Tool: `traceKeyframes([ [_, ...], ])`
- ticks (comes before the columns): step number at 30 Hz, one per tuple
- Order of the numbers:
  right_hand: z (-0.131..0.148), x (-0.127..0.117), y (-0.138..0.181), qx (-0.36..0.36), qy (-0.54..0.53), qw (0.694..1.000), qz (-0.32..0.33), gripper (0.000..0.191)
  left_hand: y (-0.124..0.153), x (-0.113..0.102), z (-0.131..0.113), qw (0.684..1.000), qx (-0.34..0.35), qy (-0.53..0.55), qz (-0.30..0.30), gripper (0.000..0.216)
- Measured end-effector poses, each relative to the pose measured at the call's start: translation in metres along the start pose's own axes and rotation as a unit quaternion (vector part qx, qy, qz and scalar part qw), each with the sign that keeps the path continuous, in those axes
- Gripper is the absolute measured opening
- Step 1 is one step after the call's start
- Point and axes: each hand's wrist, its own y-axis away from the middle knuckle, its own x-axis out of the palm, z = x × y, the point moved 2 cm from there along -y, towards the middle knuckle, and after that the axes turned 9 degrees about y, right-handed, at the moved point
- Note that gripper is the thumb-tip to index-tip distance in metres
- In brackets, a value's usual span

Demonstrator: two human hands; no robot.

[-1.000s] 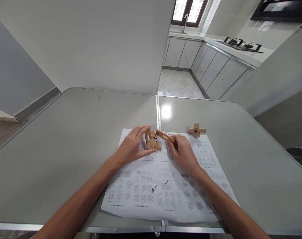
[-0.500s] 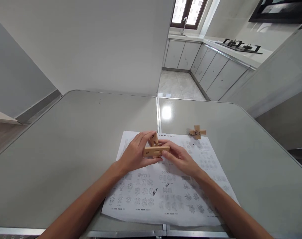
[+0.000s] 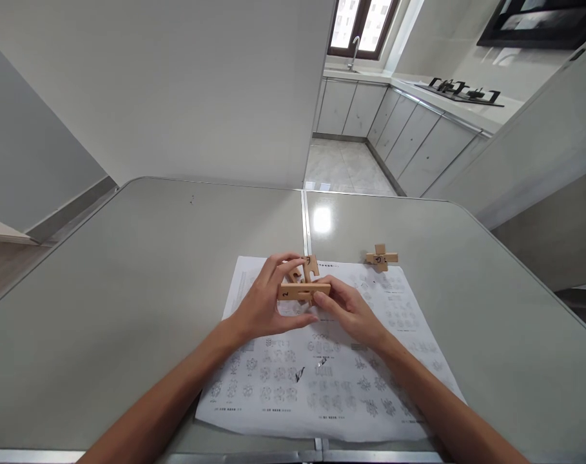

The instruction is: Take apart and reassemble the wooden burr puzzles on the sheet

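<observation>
Both hands meet over the printed sheet point(image 3: 322, 374) in the middle of the table. My left hand point(image 3: 263, 301) is closed around a cluster of notched wooden puzzle pieces point(image 3: 306, 269), fingers curled over its top and thumb below. My right hand point(image 3: 351, 309) pinches the right end of a wooden bar point(image 3: 302, 291) marked with a number, which lies crosswise against the front of the cluster. A small assembled wooden cross point(image 3: 381, 258) rests on the table at the sheet's far right corner, apart from both hands.
The sheet, printed with many small diagrams and a few pen marks, lies on a grey folding table point(image 3: 128, 270) with a metal seam down its middle. Behind stand a white wall point(image 3: 176, 84) and kitchen cabinets point(image 3: 418, 129).
My right hand brought the wooden bar from the right side over to the front of the cluster in my left hand. Both hands lifted slightly and drew closer together.
</observation>
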Motion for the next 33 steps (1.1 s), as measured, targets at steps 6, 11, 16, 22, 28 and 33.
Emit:
traceKeyframes([
  [6, 0.005, -0.003, -0.002, 0.002, 0.016, 0.999, -0.031, 0.025, -0.004, -0.003, -0.002, 0.991, -0.096, 0.089, -0.013, 0.020],
  [11, 0.002, -0.008, -0.005, 0.031, 0.001, 0.994, -0.110, 0.036, -0.007, -0.003, 0.000, 0.960, -0.224, 0.171, -0.002, 0.029],
  [16, -0.008, -0.015, -0.007, 0.069, -0.094, 0.979, -0.169, 0.036, -0.006, -0.002, 0.004, 0.934, -0.258, 0.247, 0.012, 0.038],
  [22, -0.006, -0.016, -0.006, 0.121, -0.166, 0.969, -0.140, 0.068, -0.004, 0.006, 0.004, 0.904, -0.265, 0.315, 0.118, 0.029],
  [28, -0.002, -0.018, -0.004, 0.121, -0.149, 0.969, -0.156, 0.091, -0.002, 0.008, 0.007, 0.904, -0.264, 0.314, 0.122, 0.028],
  [33, -0.003, -0.018, -0.004, 0.143, -0.145, 0.968, -0.144, 0.059, 0.000, 0.008, 0.008, 0.901, -0.266, 0.320, 0.123, 0.027],
])
